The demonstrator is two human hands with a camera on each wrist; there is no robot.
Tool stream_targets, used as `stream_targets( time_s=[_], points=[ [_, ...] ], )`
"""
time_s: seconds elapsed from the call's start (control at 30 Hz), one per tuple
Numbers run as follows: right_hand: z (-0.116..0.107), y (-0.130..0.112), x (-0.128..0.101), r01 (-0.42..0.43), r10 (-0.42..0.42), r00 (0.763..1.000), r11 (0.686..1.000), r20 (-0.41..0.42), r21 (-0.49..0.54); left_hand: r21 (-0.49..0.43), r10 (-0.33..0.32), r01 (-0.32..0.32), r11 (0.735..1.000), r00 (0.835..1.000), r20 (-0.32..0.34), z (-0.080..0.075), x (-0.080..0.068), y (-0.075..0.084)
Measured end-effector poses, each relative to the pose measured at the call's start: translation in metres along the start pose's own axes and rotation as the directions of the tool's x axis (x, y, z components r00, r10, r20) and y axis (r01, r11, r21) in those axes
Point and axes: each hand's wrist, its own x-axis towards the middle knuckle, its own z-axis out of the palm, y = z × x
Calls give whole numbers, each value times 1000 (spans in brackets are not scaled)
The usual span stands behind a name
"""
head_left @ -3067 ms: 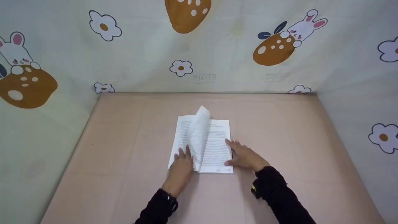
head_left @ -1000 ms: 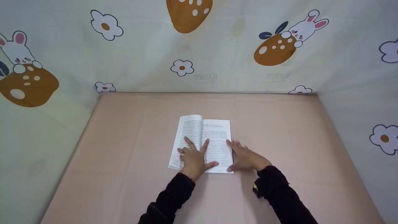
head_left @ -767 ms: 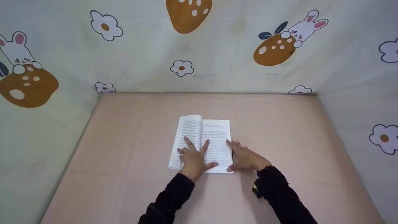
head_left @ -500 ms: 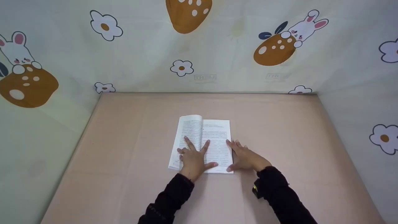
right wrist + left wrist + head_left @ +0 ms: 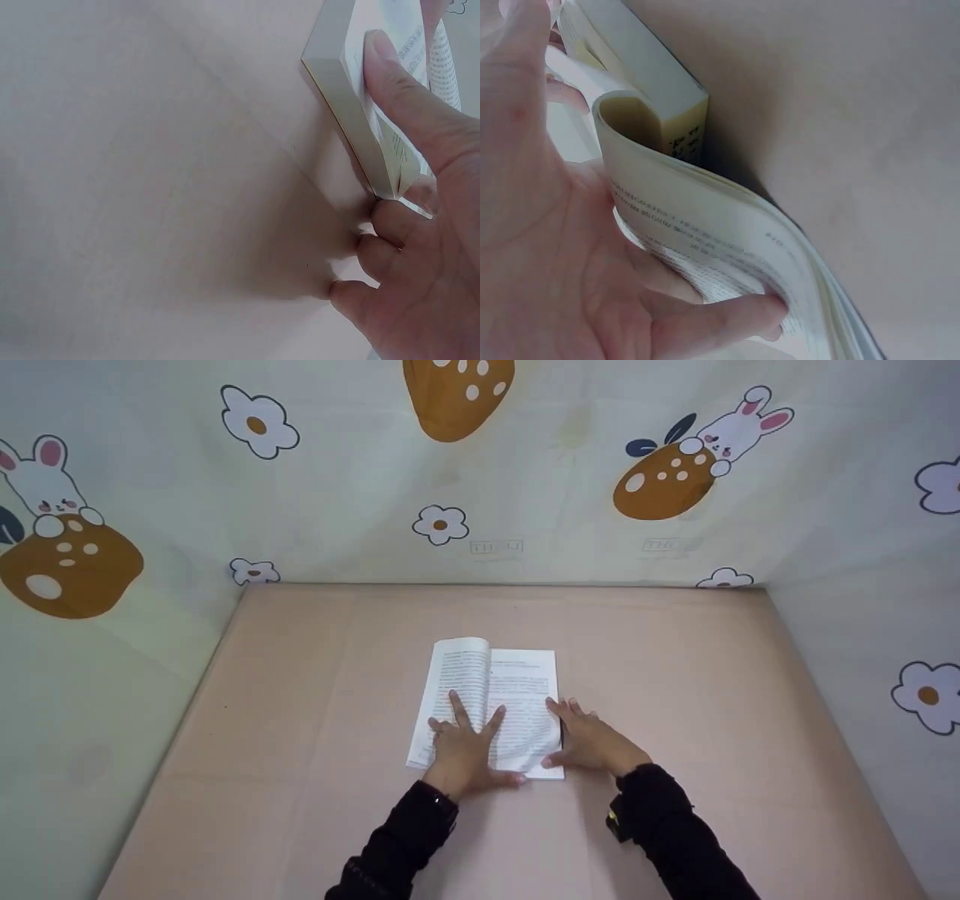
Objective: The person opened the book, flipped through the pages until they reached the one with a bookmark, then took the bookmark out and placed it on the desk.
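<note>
A thick paperback book (image 5: 519, 675) lies open on the table, printed pages up on both sides. Its left-hand pages bulge up in a curve near the spine, as the left wrist view shows of the book (image 5: 705, 195). Across the gutter my left hand (image 5: 461, 750) rests with fingers spread, thumb at the bottom edge. My right hand (image 5: 596, 742) grips the book's right edge. Its thumb (image 5: 401, 86) presses on the right page, which buckles near the lower corner, while the other fingers curl down beside the edge toward the table.
A pale pink-brown table surface (image 5: 285, 720) surrounds the book. Behind it and at both sides stand cloth walls (image 5: 345, 472) printed with rabbits, flowers and brown fruit. Both arms wear dark sleeves (image 5: 675, 825).
A raised leaf has turned over to the left since the first frame. Lately my left hand has slid slightly toward me, and my right thumb has shifted inward, wrinkling the page's lower corner.
</note>
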Motion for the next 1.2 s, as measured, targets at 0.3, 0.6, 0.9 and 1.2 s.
stream_targets(
  time_s=[0.3,0.6,0.9,1.2],
  points=[
    [2,-2,-1,-9,9,1000,1000,-25,-5,-4,29,-29,1000,996,-86,8,-4,-2],
    [2,2,0,-8,8,1000,1000,-18,30,98,52,-34,995,979,-198,17,-4,-3],
    [0,2,0,-25,25,1000,1000,7,2,-25,53,-61,998,966,-254,22,-7,-9],
    [-1,-1,0,-88,87,996,996,31,13,-207,-23,-37,978,960,-279,22,-14,-14]
  ],
)
